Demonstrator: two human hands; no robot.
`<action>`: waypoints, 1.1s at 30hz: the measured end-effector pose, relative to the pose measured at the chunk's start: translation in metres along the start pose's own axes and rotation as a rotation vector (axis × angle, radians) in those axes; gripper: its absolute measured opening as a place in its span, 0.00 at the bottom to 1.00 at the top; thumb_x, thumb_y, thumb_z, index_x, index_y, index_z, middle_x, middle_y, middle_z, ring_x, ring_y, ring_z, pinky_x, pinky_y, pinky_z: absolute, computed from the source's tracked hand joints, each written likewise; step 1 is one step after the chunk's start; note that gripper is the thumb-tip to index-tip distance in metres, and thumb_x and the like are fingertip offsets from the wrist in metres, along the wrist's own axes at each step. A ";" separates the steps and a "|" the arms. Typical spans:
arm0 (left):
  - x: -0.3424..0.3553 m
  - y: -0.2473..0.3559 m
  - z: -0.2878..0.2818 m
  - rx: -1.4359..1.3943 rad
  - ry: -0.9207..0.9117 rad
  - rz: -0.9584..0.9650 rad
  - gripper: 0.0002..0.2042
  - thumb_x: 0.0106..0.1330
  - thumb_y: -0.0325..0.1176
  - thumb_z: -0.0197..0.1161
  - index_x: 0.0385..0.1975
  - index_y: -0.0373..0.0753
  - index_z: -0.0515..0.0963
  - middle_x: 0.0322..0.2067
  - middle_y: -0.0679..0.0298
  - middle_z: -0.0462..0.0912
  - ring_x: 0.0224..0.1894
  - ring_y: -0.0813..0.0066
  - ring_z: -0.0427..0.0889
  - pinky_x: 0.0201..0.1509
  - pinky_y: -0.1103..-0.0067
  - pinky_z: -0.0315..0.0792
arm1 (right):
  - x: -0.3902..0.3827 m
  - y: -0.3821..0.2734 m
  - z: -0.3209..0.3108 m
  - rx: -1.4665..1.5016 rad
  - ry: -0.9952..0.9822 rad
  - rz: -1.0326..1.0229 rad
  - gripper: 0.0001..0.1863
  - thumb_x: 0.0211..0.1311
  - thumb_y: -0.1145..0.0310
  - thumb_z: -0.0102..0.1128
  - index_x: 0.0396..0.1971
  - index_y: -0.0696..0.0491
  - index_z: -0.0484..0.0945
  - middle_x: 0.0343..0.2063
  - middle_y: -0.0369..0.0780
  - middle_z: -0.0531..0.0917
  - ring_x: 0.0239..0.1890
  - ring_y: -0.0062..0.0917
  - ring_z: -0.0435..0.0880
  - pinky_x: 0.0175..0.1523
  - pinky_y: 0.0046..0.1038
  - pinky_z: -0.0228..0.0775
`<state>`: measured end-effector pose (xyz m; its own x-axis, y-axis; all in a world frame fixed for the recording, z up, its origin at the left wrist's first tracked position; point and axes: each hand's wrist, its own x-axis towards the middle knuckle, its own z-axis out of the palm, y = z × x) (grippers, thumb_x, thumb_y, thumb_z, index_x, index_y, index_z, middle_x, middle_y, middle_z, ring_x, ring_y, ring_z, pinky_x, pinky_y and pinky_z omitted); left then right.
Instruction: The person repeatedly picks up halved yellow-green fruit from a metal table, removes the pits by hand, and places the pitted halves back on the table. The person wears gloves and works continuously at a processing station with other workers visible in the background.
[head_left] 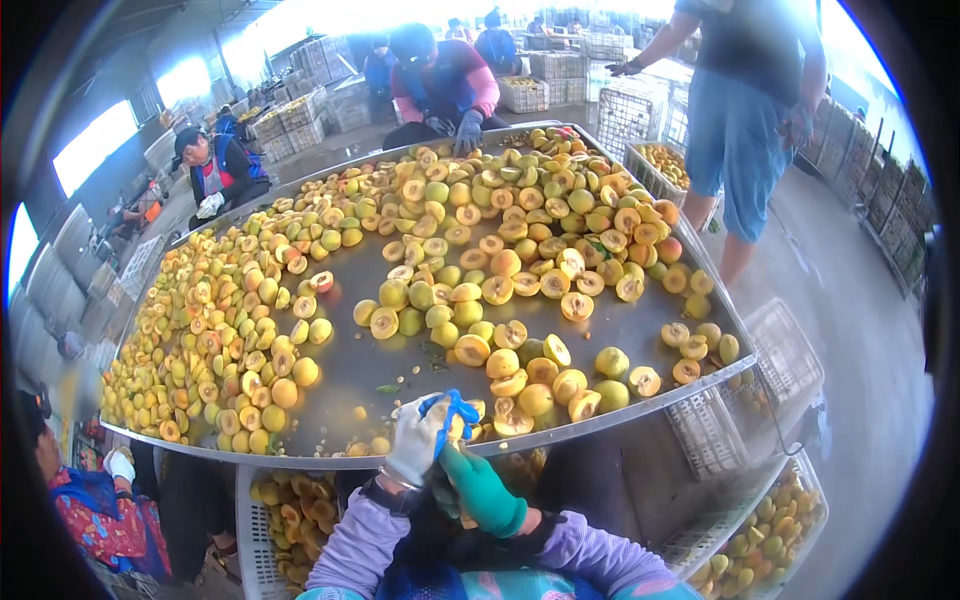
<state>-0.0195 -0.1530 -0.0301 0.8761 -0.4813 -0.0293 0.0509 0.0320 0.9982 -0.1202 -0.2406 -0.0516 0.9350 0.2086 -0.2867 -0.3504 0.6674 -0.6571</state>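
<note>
My left hand (414,440), in a white glove with blue covering on its fingers, is closed around a yellow peach (457,428) just over the near edge of the metal table (350,285). Close against it, my right hand (487,496) in a green glove is curled, its thumb up by the fruit. What lies inside the right fingers is hidden. Halved yellow peaches (513,420) with brown hollows, some with stones showing, lie right in front of both hands. Loose stones and a green leaf (388,388) are scattered on the bare metal nearby.
A white crate of peaches (262,560) stands below the table at left, another crate (815,520) at lower right. Workers (440,85) sit along the far and left sides. Someone in blue shorts (740,130) stands at right. Stacked crates (625,115) fill the background.
</note>
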 end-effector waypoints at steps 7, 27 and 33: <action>-0.021 -0.005 -0.006 -0.308 0.034 -0.007 0.21 0.74 0.44 0.49 0.29 0.32 0.79 0.24 0.57 0.82 0.23 0.71 0.80 0.28 0.79 0.74 | 0.000 -0.011 -0.002 0.512 -0.497 0.356 0.22 0.73 0.43 0.42 0.29 0.45 0.69 0.11 0.28 0.64 0.09 0.17 0.61 0.15 0.22 0.52; 0.144 -0.042 -0.002 1.452 -0.258 0.118 0.29 0.52 0.40 0.69 0.56 0.41 0.72 0.53 0.46 0.74 0.53 0.49 0.76 0.59 0.66 0.71 | -0.004 -0.019 -0.029 -0.191 0.329 -0.028 0.17 0.70 0.54 0.54 0.31 0.53 0.71 0.15 0.35 0.71 0.14 0.18 0.69 0.17 0.27 0.61; 0.070 -0.009 -0.033 0.324 -0.127 -0.139 0.13 0.63 0.29 0.63 0.46 0.32 0.78 0.41 0.60 0.83 0.42 0.76 0.82 0.48 0.79 0.76 | 0.031 -0.022 -0.062 -1.104 0.491 -0.592 0.19 0.67 0.55 0.57 0.36 0.58 0.70 0.20 0.54 0.78 0.24 0.54 0.79 0.24 0.48 0.67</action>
<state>0.0570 -0.1585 -0.0430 0.8037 -0.5675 -0.1790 -0.0070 -0.3099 0.9507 -0.0870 -0.2928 -0.0890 0.9253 -0.3397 0.1687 0.0193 -0.4020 -0.9154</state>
